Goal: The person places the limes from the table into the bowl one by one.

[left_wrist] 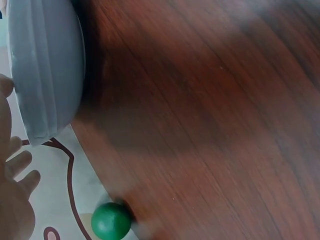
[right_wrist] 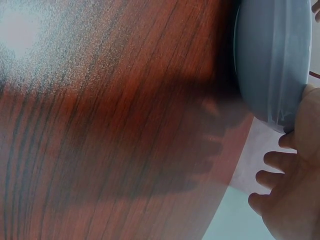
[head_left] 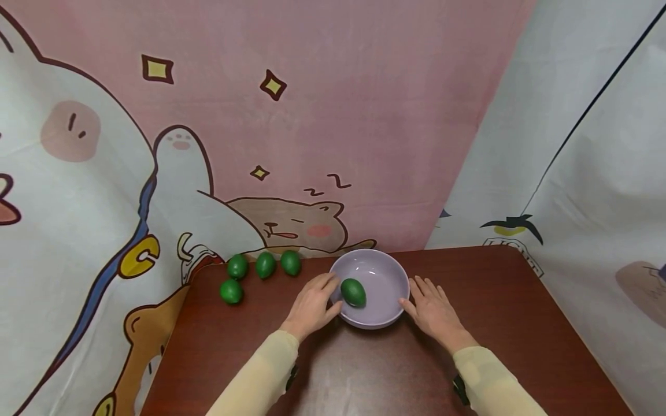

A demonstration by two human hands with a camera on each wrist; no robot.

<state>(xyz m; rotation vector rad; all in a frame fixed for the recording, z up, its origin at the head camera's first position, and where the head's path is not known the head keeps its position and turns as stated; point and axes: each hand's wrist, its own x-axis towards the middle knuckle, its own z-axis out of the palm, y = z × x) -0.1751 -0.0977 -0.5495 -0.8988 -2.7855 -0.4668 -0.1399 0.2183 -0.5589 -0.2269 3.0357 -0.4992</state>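
Note:
A light purple bowl [head_left: 386, 283] stands on the table with one green lime [head_left: 353, 293] lying inside, toward its left. My left hand [head_left: 312, 305] is at the bowl's left side, its thumb and fingertips by the rim. On the opposite side is my right hand [head_left: 433, 309], fingers spread and extended, with the thumb at the rim. Both wrist views show the bowl's outer wall [left_wrist: 47, 65] from the side, and the fingers are not wrapped round it. Whether each fingertip touches the bowl is hard to tell.
Several more limes [head_left: 265, 264] sit at the table's back left, one [head_left: 231, 291] slightly nearer. The brown wooden table [head_left: 499, 323] ends at a cartoon-printed cloth [head_left: 395, 115] behind it. More cloth hangs at both sides.

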